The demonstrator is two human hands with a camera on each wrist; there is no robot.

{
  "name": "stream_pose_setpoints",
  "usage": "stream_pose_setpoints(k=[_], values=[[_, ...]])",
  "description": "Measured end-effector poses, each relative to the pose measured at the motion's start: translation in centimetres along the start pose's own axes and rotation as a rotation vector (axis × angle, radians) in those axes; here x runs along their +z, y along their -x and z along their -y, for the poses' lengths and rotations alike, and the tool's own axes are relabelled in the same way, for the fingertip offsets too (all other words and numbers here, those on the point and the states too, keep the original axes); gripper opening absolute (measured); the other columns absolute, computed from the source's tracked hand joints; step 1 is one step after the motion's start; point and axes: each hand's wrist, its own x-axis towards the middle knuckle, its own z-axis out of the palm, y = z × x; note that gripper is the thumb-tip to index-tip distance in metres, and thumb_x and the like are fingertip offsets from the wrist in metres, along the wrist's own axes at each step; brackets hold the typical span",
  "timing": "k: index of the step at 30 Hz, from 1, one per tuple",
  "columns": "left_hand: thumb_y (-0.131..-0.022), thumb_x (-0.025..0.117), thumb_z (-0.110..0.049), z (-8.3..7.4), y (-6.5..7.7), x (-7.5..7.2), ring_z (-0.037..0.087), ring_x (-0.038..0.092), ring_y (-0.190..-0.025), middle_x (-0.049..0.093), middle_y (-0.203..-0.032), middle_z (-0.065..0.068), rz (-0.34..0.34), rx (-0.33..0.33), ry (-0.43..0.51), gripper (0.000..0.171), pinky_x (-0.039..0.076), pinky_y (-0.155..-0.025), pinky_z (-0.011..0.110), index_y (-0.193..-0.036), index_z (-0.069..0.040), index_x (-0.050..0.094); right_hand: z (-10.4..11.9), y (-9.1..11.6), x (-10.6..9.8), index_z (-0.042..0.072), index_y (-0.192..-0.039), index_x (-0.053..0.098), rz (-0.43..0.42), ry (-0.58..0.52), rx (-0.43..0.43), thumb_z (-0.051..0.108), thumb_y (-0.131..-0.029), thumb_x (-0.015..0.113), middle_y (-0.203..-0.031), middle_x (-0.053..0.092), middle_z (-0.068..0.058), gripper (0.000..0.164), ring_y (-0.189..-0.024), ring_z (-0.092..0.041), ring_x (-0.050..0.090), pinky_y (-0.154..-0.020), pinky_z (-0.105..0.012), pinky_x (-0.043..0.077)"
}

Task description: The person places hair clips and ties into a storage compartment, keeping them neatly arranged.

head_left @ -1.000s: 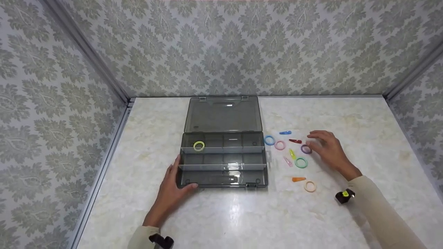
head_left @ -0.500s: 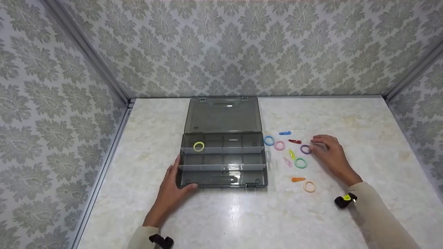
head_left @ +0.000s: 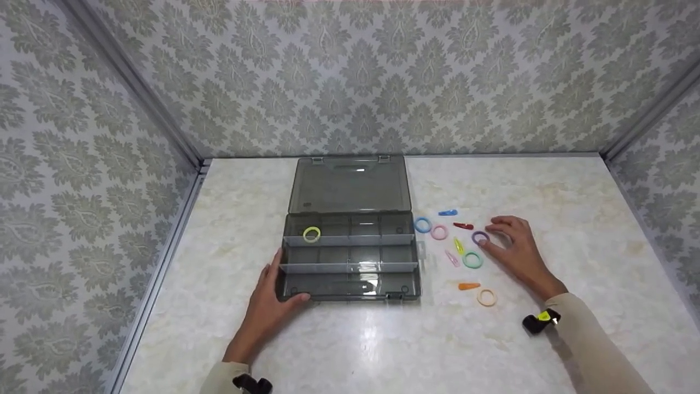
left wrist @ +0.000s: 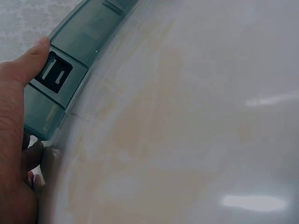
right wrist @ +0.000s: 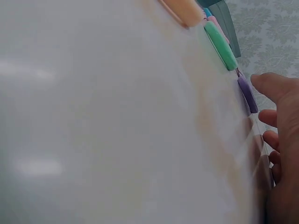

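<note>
My left hand (head_left: 272, 307) holds the front left corner of a grey see-through storage box (head_left: 350, 298), thumb along the front wall and fingers against the left side. In the left wrist view the thumb (left wrist: 37, 56) lies beside the box's dark latch (left wrist: 53, 72). A yellow hair tie (head_left: 305, 236) sits in the box's back row. My right hand (head_left: 519, 253) is over the table at a purple hair tie (head_left: 474, 241), thumb tip at its edge and forefinger apart from the thumb. The right wrist view shows the purple hair tie (right wrist: 247, 94) just beyond the thumb and fingers.
Right of the box lie blue (head_left: 415, 226), pink (head_left: 433, 233), green (head_left: 465, 262) and peach (head_left: 479, 300) hair ties. Hair clips in blue (head_left: 448, 213), red (head_left: 464, 225), yellow (head_left: 459, 246), pink (head_left: 452, 258) and orange (head_left: 468, 286) lie among them. The lid (head_left: 350, 189) leans back open.
My right hand first drew back slightly, then came forward again, its thumb now at the near edge of the purple hair tie. The left hand stays on the box.
</note>
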Motion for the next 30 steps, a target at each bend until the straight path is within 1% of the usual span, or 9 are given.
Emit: stream_pose_setpoints(k=[4, 7, 13, 20, 26, 30], values=[[-0.089, 0.089, -0.059, -0.1, 0.1, -0.2, 0.05, 0.02, -0.166, 0.022, -0.179, 0.026, 0.024, -0.046, 0.011, 0.12, 0.028, -0.125, 0.076, -0.179, -0.031, 0.014, 0.0, 0.1, 0.1, 0.001, -0.126, 0.077, 0.003, 0.023, -0.046, 0.022, -0.097, 0.089, -0.148, 0.058, -0.019, 0.038, -0.147, -0.041, 0.038, -0.119, -0.067, 0.033], [-0.089, 0.088, -0.063, -0.2, 0.1, -0.2, 0.049, 0.017, -0.167, 0.019, -0.18, 0.025, 0.037, -0.077, 0.021, 0.121, 0.027, -0.126, 0.076, -0.179, -0.033, 0.013, 0.0, 0.2, 0.1, -0.001, -0.125, 0.077, 0.0, 0.039, -0.081, 0.018, -0.095, 0.091, -0.146, 0.059, -0.02, 0.038, -0.146, -0.041, 0.04, -0.118, -0.066, 0.033], [-0.09, 0.087, -0.063, 0.0, 0.2, -0.3, 0.049, 0.019, -0.166, 0.02, -0.18, 0.025, 0.036, -0.062, 0.023, 0.119, 0.028, -0.125, 0.076, -0.179, -0.035, 0.013, 0.1, 0.2, 0.3, -0.001, -0.124, 0.077, -0.003, 0.067, -0.105, 0.014, -0.093, 0.092, -0.146, 0.059, -0.021, 0.038, -0.144, -0.043, 0.042, -0.118, -0.067, 0.035], [-0.09, 0.088, -0.06, 0.1, 0.2, -0.3, 0.049, 0.02, -0.166, 0.021, -0.179, 0.026, 0.027, -0.048, 0.029, 0.118, 0.028, -0.125, 0.076, -0.179, -0.036, 0.013, 0.3, 0.3, 0.3, 0.003, -0.12, 0.081, -0.002, 0.069, -0.083, 0.016, -0.095, 0.09, -0.147, 0.06, -0.017, 0.03, -0.146, -0.039, 0.042, -0.118, -0.066, 0.036], [-0.09, 0.086, -0.064, 0.0, -0.1, 0.0, 0.049, 0.018, -0.166, 0.021, -0.18, 0.024, 0.035, -0.051, 0.024, 0.118, 0.028, -0.124, 0.077, -0.179, -0.037, 0.012, 0.7, 0.5, -0.2, 0.001, -0.12, 0.08, 0.014, 0.041, -0.048, 0.018, -0.099, 0.087, -0.146, 0.06, -0.017, 0.028, -0.146, -0.04, 0.041, -0.119, -0.068, 0.035], [-0.09, 0.086, -0.065, 0.0, -0.1, -0.1, 0.049, 0.018, -0.166, 0.021, -0.18, 0.023, 0.033, -0.057, 0.018, 0.119, 0.028, -0.124, 0.077, -0.179, -0.037, 0.012, 1.3, 0.2, -0.4, 0.003, -0.12, 0.08, 0.04, 0.035, -0.046, 0.021, -0.1, 0.086, -0.145, 0.061, -0.016, 0.028, -0.146, -0.037, 0.041, -0.118, -0.067, 0.039]])
